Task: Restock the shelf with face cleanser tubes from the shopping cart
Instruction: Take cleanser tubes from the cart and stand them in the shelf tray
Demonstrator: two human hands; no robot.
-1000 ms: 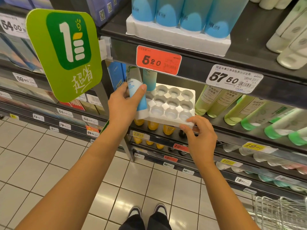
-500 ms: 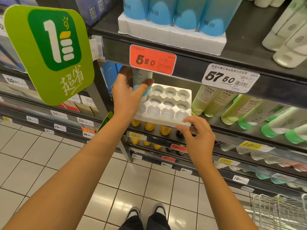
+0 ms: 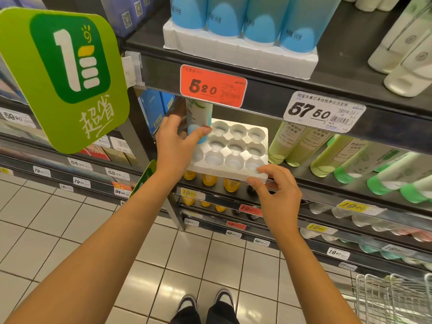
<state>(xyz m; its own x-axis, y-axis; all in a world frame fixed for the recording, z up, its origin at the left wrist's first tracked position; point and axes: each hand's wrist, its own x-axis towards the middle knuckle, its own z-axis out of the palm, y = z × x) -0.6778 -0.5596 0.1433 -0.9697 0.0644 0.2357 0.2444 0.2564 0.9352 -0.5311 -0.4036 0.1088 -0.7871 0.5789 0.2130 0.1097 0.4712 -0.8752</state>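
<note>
Left hand (image 3: 175, 146) grips a cleanser tube (image 3: 199, 113), fingers behind it and thumb lying across its pale blue lower end. The bare forearm rises from seven o'clock of the head view with the wrist nearly straight. Smooth and round-bodied, white above a soft blue base, the cleanser tube stands upright at the ten o'clock corner of a tray (image 3: 263, 134); the palm hides whether it sits in a well. That tray is thin white moulded plastic, a rounded rectangle pressed into rows of shallow circular wells with glossy, faintly dimpled bottoms. It rests on a dark, matt shelf (image 3: 311, 183). Right hand (image 3: 278, 195) pinches the tray's five o'clock corner, index fingertip on the rim, thumb against the front edge, the other fingers curled below; its forearm comes up from five o'clock.

At twelve o'clock, on the board above, blue tubes (image 3: 233, 17) stand in a thicker white holder (image 3: 233, 57), with a red price tag (image 3: 213, 86) and a white price tag (image 3: 323, 111) clipped along the edge beneath. Pale green tubes (image 3: 327, 150) lean back at three o'clock, just beside the tray. A glossy green sign (image 3: 63, 76) with rounded corners juts out at ten o'clock. At four o'clock the wire shopping cart (image 3: 392, 298) stands on shiny cream floor tiles (image 3: 210, 265).
</note>
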